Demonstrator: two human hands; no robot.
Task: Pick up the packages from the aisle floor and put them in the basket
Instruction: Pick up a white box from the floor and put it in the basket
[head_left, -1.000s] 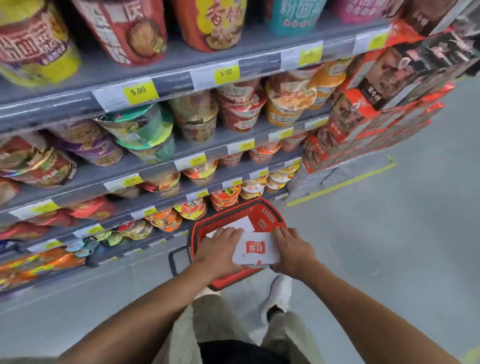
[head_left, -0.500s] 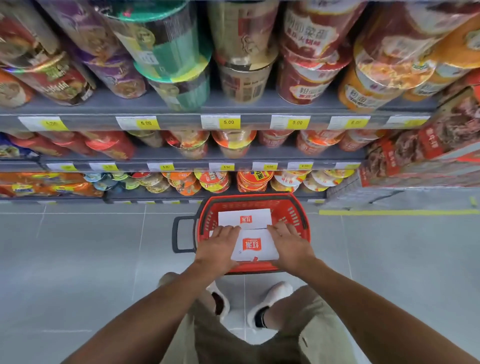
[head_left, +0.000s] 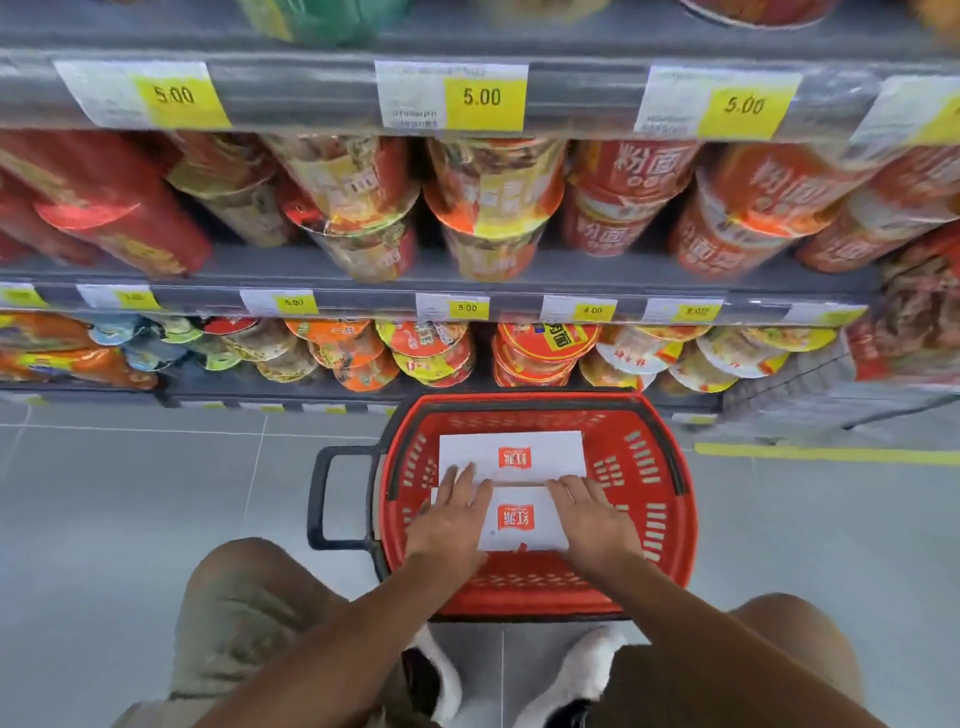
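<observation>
So the red basket (head_left: 613, 436) sits on the grey tile floor (head_left: 156, 493), right up against the bottom of the shelves (head_left: 311, 270), and there are two flat white packages with a red logo inside it. The far package (head_left: 511, 454) lies flat toward the basket's shelf side, and the near package (head_left: 524, 519) sits just in front of it, edges touching or a bit overlapped, can't really tell. Both hands are on the near one: the left hand (head_left: 452, 525) covers its left side and the right hand (head_left: 592, 519) its right side, fingers pretty much straight and laid flat on top, not curled around it. Thumbs are hidden, so no idea what they're doing. A black handle (head_left: 319, 499) sticks out of the basket's left side. Behind the basket the shelves are packed with noodle cups (head_left: 431, 348), with yellow price tags (head_left: 452, 306) along the edges. A yellow line (head_left: 831, 454) runs across the floor to the basket's right, and white shoes (head_left: 441, 670) show just below it.
</observation>
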